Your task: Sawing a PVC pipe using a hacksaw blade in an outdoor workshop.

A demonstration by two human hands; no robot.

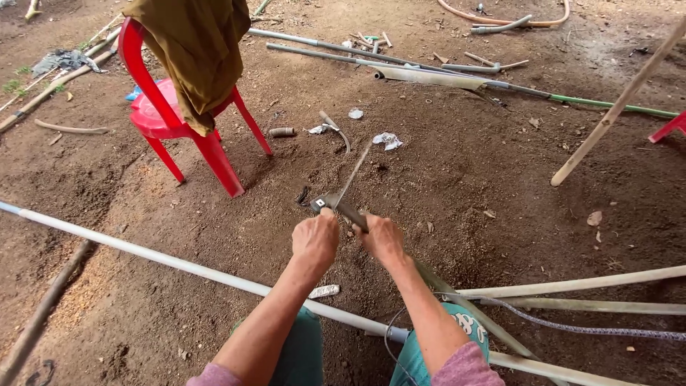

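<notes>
While left hand steadies knife, right hand grips bamboo strip; no containers.

Red plastic chair at your ten o'clock, olive-brown cloth draped on it, white pipe crossing brown dirt floor, teal trousers

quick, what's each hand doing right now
Left hand: closed on the knife.
Right hand: closed on the cane strip.
</notes>
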